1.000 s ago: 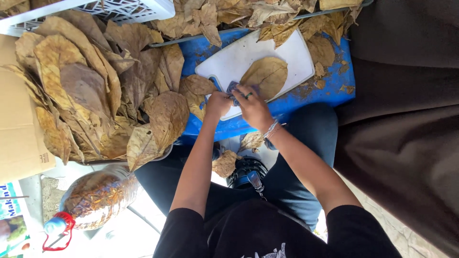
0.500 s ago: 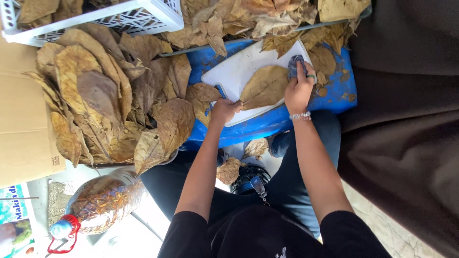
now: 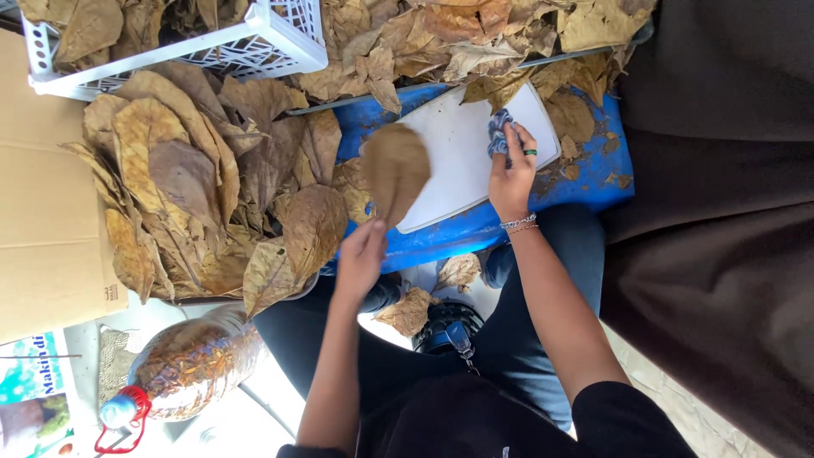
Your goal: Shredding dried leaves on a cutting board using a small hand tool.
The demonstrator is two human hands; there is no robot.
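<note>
My left hand [image 3: 363,254] pinches the stem end of a large dry brown leaf [image 3: 394,168] and lifts it off the white cutting board [image 3: 458,165]. My right hand [image 3: 511,174], with a green ring and a bracelet, presses a small blue-grey cloth [image 3: 498,134] onto the board's far part. The board lies on a blue plastic stool [image 3: 475,229] over my knees.
A pile of dry brown leaves [image 3: 186,187] lies to the left, and more leaves [image 3: 475,34] lie past the board. A white plastic crate [image 3: 254,42] holds leaves at top left. A cardboard box [image 3: 42,229] and a filled plastic bottle [image 3: 182,369] sit lower left. Dark fabric [image 3: 721,254] fills the right.
The leaf lay flat on the board; my left hand has now raised it and drawn it left. My right hand moved from beside the left one to the board's far edge with the cloth.
</note>
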